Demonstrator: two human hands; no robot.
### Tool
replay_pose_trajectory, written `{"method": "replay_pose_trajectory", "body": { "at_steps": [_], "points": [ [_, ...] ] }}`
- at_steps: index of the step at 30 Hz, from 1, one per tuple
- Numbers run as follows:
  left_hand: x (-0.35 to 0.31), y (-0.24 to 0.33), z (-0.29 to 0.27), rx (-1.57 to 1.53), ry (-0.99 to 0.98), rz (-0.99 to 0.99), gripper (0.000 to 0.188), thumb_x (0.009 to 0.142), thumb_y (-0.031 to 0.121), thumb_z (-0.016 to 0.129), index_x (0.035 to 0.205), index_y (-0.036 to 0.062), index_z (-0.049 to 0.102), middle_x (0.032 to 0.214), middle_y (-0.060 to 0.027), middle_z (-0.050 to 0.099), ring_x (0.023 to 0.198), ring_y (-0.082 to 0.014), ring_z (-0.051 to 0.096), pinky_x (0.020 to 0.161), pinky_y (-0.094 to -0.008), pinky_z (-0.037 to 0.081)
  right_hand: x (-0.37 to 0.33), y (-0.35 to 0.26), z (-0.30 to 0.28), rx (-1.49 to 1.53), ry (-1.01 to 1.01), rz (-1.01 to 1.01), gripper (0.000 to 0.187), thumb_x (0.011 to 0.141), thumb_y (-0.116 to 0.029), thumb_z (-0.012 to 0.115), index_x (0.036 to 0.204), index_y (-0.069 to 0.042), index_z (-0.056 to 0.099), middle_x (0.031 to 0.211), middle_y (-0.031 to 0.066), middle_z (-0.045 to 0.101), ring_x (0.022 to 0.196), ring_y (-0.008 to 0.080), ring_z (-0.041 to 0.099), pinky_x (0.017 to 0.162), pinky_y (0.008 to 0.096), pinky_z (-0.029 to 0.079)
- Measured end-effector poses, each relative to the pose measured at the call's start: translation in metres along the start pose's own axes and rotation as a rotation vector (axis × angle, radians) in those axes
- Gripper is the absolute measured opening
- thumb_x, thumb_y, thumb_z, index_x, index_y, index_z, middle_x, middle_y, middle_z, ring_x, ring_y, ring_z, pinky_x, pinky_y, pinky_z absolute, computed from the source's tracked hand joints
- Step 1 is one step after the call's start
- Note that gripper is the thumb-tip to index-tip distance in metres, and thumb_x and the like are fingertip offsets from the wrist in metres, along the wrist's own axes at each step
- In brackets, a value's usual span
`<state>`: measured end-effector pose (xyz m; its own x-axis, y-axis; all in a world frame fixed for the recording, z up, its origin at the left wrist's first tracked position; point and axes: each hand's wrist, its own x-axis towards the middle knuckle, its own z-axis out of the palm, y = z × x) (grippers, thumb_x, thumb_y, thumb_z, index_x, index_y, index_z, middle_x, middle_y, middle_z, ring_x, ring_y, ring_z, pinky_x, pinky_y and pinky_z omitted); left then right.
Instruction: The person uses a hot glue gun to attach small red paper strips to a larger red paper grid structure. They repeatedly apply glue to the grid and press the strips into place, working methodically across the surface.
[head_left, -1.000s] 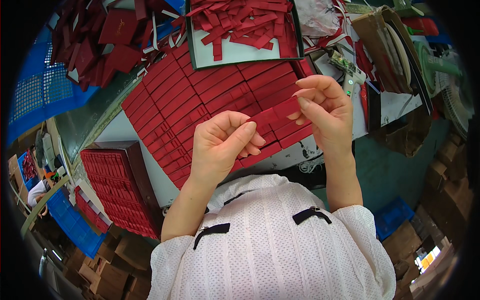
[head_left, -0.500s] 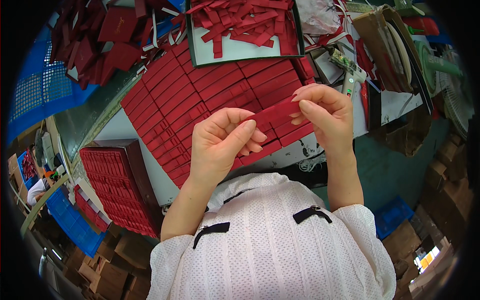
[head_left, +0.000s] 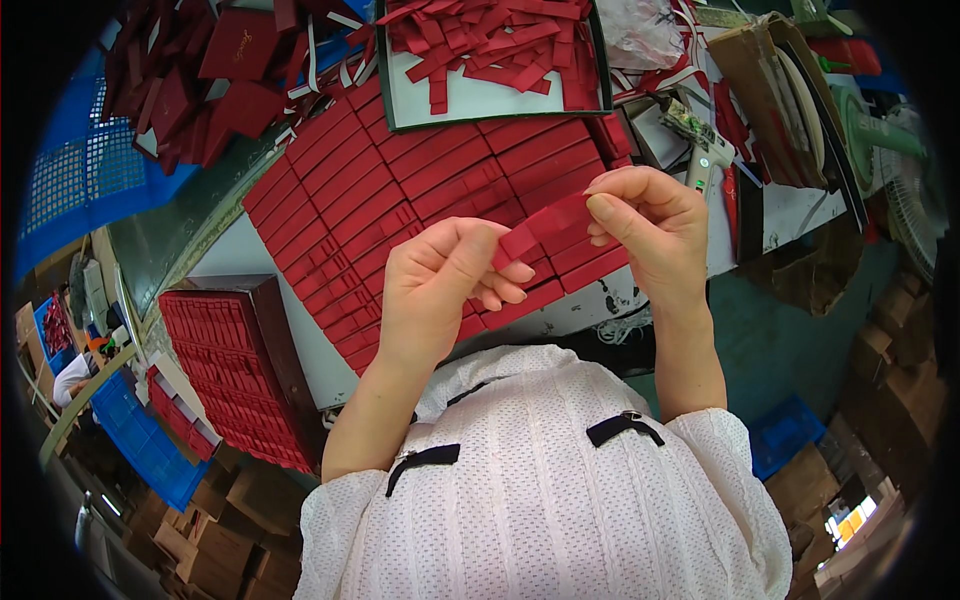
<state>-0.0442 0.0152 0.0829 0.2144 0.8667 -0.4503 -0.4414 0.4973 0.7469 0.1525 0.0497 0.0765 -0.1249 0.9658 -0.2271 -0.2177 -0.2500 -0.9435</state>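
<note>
Between my two hands stretches a short red ribbon strip (head_left: pixel 555 222), above rows of red blocks. Pinched finger and thumb of my right hand (head_left: pixel 655 230) grip its right end. At the other end, my left hand (head_left: pixel 435 285) is closed with its thumb and curled fingers against the strip, whose left tip bends down. The exact hold of the left fingertips is partly hidden. Beneath the hands, tightly packed red blocks (head_left: pixel 350 200) cover much of the white tabletop (head_left: pixel 235 245). Beyond them stands a dark-edged tray (head_left: pixel 455 98) heaped with loose red strips (head_left: pixel 480 35).
At the left, a dark box (head_left: pixel 285 350) holds more red pieces. Red cases (head_left: pixel 240 45) pile up on blue crates (head_left: pixel 60 190) at the far left. A pale hand tool (head_left: pixel 705 160), cardboard (head_left: pixel 750 85) and a green fan (head_left: pixel 890 135) stand at the right.
The strip's left end has turned from lying flat under my left thumb to bending down beside it. My left thumb has shifted slightly up; my right hand has barely moved.
</note>
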Motion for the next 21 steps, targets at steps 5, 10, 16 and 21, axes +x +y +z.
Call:
{"method": "replay_pose_trajectory", "body": {
  "at_steps": [5, 10, 16, 21],
  "points": [
    [0.0001, 0.002, 0.0039, 0.162, 0.036, -0.027, 0.011, 0.088, 0.01, 0.059, 0.091, -0.0004, 0.061, 0.076, -0.0088, 0.066, 0.062, -0.0089, 0.062, 0.053, -0.0169, 0.048, 0.0001, 0.0008, 0.0001, -0.012, 0.003, -0.002, 0.007, 0.079, -0.001, 0.066, 0.085, 0.002, 0.064, 0.074, 0.0034, 0.064, 0.062, 0.0052, 0.058, 0.055, 0.0179, 0.049],
    [-0.0005, 0.0034, 0.0075, 0.151, 0.038, -0.003, 0.011, 0.088, 0.01, 0.058, 0.091, -0.0008, 0.061, 0.076, -0.0089, 0.066, 0.063, -0.0096, 0.063, 0.055, -0.0182, 0.05, -0.0005, 0.0002, 0.0008, -0.031, 0.016, 0.003, 0.007, 0.079, -0.001, 0.067, 0.085, 0.002, 0.064, 0.074, 0.0032, 0.064, 0.063, 0.0052, 0.058, 0.055, 0.0178, 0.049],
    [-0.0014, 0.001, 0.006, 0.169, 0.009, 0.009, 0.013, 0.09, 0.011, 0.056, 0.095, -0.0006, 0.06, 0.077, -0.0091, 0.066, 0.063, -0.0099, 0.063, 0.057, -0.0192, 0.051, -0.0005, -0.0011, 0.0015, -0.023, 0.016, 0.008, 0.007, 0.078, -0.001, 0.068, 0.084, 0.001, 0.064, 0.073, 0.0031, 0.064, 0.062, 0.0051, 0.058, 0.055, 0.0177, 0.049],
    [0.0031, 0.006, 0.0071, 0.177, -0.058, -0.051, 0.018, 0.092, 0.016, 0.053, 0.097, 0.0001, 0.06, 0.081, -0.0081, 0.066, 0.067, -0.0095, 0.063, 0.061, -0.0201, 0.051, -0.0016, -0.0029, 0.0021, -0.046, -0.006, 0.013, 0.007, 0.077, -0.001, 0.068, 0.083, 0.001, 0.065, 0.072, 0.0031, 0.064, 0.061, 0.0052, 0.058, 0.054, 0.0175, 0.048]
  ]
}}
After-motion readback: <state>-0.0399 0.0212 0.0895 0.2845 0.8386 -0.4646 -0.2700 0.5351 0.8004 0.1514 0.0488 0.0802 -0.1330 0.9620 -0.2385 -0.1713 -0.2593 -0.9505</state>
